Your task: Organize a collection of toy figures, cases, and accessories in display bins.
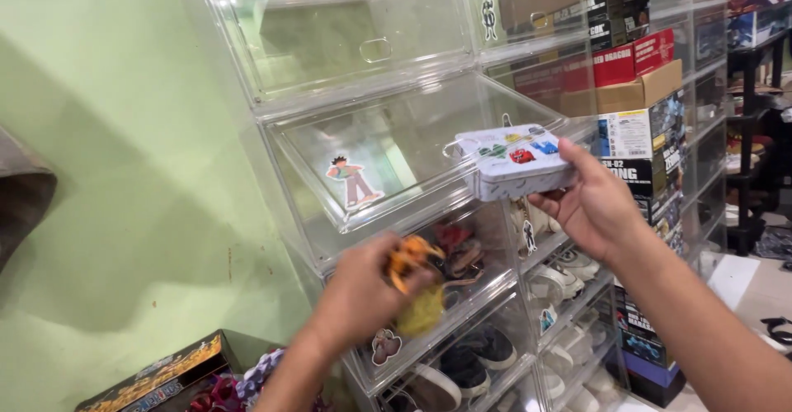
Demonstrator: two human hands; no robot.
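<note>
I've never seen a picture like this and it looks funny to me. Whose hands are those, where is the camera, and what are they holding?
There is just one picture, and it comes from a camera worn on a person's head, looking down and forward. So the two bare arms reaching in from the bottom belong to that person; there is no machine here.

The right hand holds a small white box with colourful stickers on its lid. The left hand grips an orange and yellow toy; it is blurred, so I cannot tell exactly what it is.

In front of them stands a stack of clear plastic boxes against a green wall. The lower ones hold shoes. One has a cartoon figure sticker on its door. To the right, cardboard boxes are piled up.
</note>
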